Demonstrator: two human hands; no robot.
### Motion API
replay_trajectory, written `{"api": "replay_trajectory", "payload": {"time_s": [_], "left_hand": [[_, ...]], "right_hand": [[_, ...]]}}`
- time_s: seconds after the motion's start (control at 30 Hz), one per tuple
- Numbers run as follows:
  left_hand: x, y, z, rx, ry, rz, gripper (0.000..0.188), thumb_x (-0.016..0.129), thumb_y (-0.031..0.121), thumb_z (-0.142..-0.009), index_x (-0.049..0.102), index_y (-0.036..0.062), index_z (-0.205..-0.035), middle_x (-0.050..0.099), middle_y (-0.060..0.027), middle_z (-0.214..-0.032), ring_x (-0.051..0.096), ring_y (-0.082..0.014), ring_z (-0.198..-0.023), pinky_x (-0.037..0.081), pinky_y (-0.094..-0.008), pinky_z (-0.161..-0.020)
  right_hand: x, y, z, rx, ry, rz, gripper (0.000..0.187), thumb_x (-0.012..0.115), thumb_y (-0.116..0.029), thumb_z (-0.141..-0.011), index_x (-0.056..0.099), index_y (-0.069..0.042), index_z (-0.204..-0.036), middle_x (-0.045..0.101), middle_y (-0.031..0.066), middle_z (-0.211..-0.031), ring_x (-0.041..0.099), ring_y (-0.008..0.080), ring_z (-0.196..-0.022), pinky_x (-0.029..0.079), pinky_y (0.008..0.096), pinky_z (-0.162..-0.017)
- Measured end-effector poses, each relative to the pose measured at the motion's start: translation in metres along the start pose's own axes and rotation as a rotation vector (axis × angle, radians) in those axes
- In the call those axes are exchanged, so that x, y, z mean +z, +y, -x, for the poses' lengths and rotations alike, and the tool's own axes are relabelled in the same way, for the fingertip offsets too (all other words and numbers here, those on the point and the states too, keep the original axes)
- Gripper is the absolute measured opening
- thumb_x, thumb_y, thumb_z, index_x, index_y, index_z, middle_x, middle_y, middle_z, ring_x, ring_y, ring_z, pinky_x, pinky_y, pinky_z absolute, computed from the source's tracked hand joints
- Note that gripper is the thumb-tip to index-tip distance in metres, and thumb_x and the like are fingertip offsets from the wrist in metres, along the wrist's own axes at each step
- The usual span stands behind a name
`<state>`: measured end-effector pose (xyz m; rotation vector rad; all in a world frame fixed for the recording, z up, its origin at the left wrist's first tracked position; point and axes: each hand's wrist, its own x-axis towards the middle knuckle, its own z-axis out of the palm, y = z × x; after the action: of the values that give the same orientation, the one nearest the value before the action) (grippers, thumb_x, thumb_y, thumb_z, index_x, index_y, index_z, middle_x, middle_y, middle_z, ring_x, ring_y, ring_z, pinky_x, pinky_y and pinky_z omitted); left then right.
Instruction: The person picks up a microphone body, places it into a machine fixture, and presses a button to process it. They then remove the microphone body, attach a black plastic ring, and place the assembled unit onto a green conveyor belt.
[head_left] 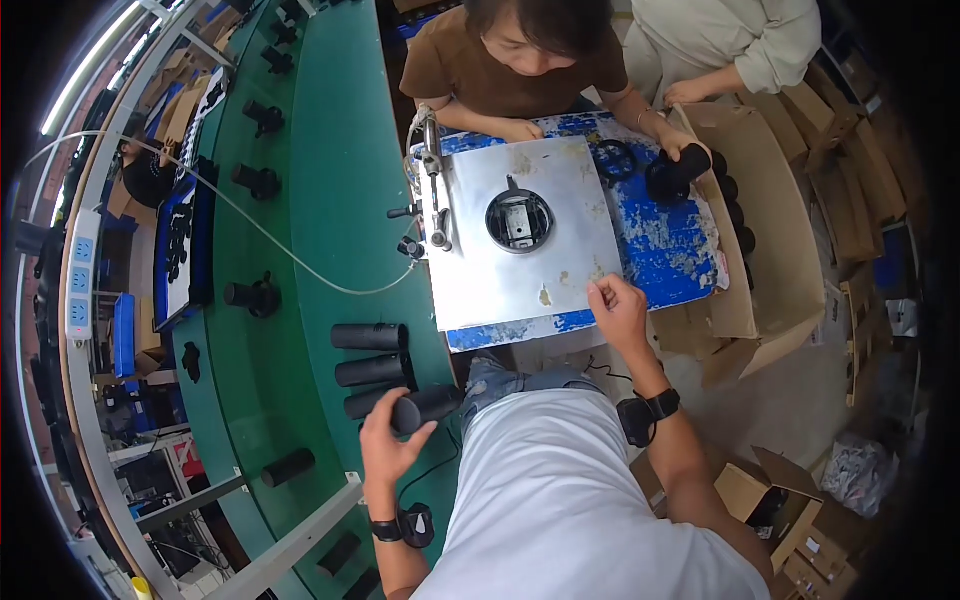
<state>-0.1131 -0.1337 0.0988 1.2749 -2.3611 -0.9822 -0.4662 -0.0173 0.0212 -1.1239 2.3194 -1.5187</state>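
Note:
My left hand [388, 446] is closed around a black cylinder [432, 403], held tilted over the green bench beside my waist. Several similar black cylinders [368, 337] lie side by side just beyond it. Near the front right corner of a metal plate [470, 290], my right hand [621, 312] has its fingers curled in, and nothing shows in them. A round black fixture [519, 221] with a light rectangular centre sits on the plate. At the plate's left edge stands a metal clamp device [433, 185] with a hose.
Across the blue worn table [660, 240], a co-worker's hand grips a black flanged cylinder [680, 175]; a black ring [613, 160] lies nearby. A cardboard box [780, 230] with black parts stands at the right. Flanged parts [254, 295] line the green bench [335, 230] at left.

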Motion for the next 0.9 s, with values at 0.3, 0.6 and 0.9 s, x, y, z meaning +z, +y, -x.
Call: {"api": "replay_trajectory", "payload": {"time_s": [0.3,0.6,0.9], "left_hand": [[0.034,-0.010,0.019,0.033,-0.178,-0.124,0.060,0.081,0.015,-0.064,0.054,0.0051,-0.117,0.061,-0.0163,-0.112,0.060,-0.0370,-0.101,0.049,-0.0414,-0.085],[0.032,-0.008,0.009,-0.036,-0.294,-0.211,0.056,0.078,0.018,-0.067,0.052,0.0038,-0.115,0.058,-0.0178,-0.107,0.059,-0.0399,-0.097,0.049,-0.0432,-0.082],[0.036,-0.003,0.004,-0.035,-0.304,-0.197,0.052,0.073,0.016,-0.069,0.051,0.0041,-0.114,0.056,-0.0184,-0.106,0.057,-0.0412,-0.095,0.048,-0.0442,-0.080]], "right_hand": [[-0.001,0.000,-0.001,-0.014,-0.012,0.005,0.023,0.065,-0.010,-0.087,0.053,-0.002,-0.069,0.049,-0.0013,-0.052,0.043,0.0042,-0.048,0.033,0.0227,-0.045],[-0.029,-0.167,0.000,-0.248,-1.156,-1.398,0.020,0.062,-0.008,-0.083,0.063,0.005,-0.098,0.065,0.0178,-0.099,0.063,0.0311,-0.088,0.051,0.0386,-0.079],[-0.031,-0.239,-0.002,-0.393,-1.679,-1.983,0.043,0.055,-0.010,-0.086,0.056,0.008,-0.126,0.062,0.0201,-0.103,0.061,0.0276,-0.085,0.051,0.0304,-0.065]]}}
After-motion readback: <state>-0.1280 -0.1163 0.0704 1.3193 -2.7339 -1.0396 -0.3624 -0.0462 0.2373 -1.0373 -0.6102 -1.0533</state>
